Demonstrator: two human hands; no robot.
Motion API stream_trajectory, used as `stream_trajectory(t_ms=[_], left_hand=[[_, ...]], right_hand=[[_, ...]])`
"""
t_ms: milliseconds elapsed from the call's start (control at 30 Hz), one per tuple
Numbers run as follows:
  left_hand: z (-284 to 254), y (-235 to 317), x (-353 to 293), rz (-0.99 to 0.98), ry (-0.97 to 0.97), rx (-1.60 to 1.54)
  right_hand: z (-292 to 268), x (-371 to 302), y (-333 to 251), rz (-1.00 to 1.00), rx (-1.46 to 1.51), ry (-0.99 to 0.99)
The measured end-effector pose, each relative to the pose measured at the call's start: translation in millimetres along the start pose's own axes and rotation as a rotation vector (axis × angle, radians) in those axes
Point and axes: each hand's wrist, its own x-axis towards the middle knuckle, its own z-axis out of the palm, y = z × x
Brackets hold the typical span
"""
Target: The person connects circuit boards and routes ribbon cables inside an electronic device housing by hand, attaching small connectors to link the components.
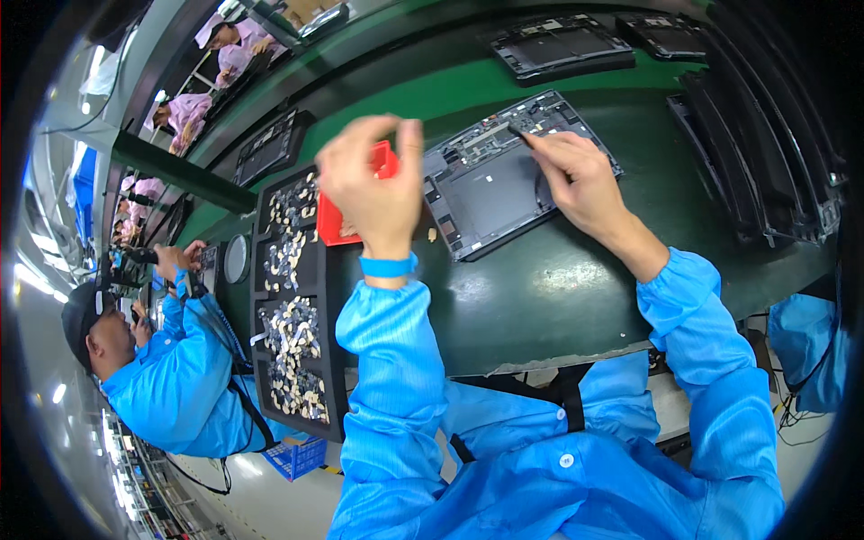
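An opened laptop chassis (498, 211) lies tilted on the green bench in front of me, its circuit boards showing along the far side. Over its right part, my right hand (576, 175) pinches a small black stick-like piece (519, 133), whose kind I cannot make out. My left hand (373, 184), slightly blurred, is raised over a red bin (334, 214) left of the chassis. Its thumb and fingers stand apart and nothing shows between them. A blue band (389, 266) circles that wrist. The hand hides much of the bin.
A black divided tray (334, 360) holds many small pale and dark pieces. More chassis (562, 49) rest on the far shelf, and black panels (751, 153) are stacked at right. A person in blue (180, 378) works at left; people in pink (238, 49) sit beyond.
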Motion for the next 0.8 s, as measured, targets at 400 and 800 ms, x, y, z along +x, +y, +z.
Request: stream_trajectory(t_ms=[400, 800], left_hand=[[40, 60, -32, 0.023, -0.538, -0.528], [90, 51, -8, -0.176, -0.659, -0.584]], right_hand=[[-5, 5, -7, 0.543, 0.889, -0.122], [-12, 17, 23, 0.539, 0.838, 0.263]])
